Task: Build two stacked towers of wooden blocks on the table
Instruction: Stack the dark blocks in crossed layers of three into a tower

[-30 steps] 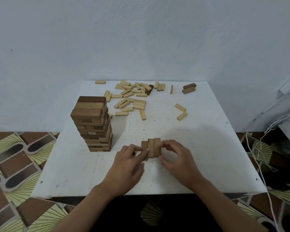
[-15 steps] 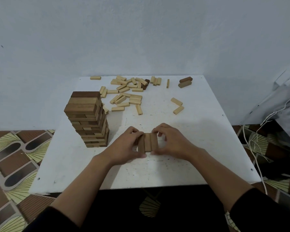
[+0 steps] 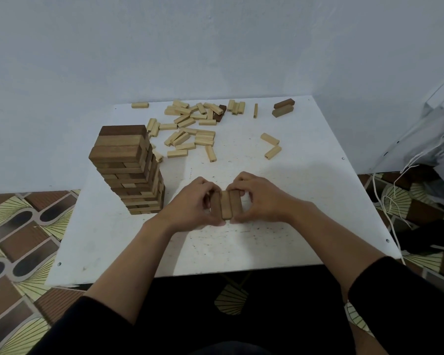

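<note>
Both hands, left hand (image 3: 190, 204) and right hand (image 3: 260, 201), had fingers clamped around three side-by-side blocks (image 3: 226, 204) on the bench (image 3: 305, 213).

On the white table (image 3: 305, 201), the left hand (image 3: 190, 203) and right hand (image 3: 262, 201) pinch a row of three blocks (image 3: 226, 204) laid side by side. A tall block tower (image 3: 131, 170) stands just left of them. Pale loose blocks (image 3: 190, 129) lie scattered near the far edge.
</note>
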Tool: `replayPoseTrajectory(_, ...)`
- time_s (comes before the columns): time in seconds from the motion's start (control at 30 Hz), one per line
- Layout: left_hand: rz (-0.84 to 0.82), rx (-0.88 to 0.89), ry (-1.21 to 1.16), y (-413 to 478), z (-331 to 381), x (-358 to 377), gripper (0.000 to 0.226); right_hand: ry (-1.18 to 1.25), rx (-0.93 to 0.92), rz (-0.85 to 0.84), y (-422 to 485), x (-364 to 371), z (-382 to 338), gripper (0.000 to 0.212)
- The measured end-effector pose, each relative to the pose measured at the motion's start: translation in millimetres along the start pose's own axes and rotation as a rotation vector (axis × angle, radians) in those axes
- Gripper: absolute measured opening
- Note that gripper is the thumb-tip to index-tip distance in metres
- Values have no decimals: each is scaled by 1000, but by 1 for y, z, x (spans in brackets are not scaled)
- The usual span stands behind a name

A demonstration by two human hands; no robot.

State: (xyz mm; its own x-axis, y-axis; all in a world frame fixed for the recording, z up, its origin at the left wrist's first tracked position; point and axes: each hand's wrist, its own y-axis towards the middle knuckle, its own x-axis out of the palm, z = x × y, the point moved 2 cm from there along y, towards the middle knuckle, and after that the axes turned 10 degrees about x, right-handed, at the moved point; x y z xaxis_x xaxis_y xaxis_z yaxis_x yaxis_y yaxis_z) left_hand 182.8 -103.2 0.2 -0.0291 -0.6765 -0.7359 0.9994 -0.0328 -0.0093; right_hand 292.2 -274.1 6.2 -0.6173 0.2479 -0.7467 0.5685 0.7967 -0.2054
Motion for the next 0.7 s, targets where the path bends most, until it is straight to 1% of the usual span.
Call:
replayPoseTrajectory(0.2,53,-48,-1,0,1,2,64,4,-27,-7,0,2,1,46)
replayPoseTrajectory(0.3,65,-52,12,-1,2,3,67,0,-37,-5,0,3,1,43)
replayPoseTrajectory(0.43,63,-42,-11,-3,6,3,66,-7,-58,6,-3,2,-1,37)
replayPoseTrajectory(0.63,106,53,26,-11,30,-11,63,18,-104,81,-23,-14,-14,43)
replayPoseTrajectory(0.7,123,91,48,-15,43,-21,61,16,-120,103,-31,-23,-21,49)
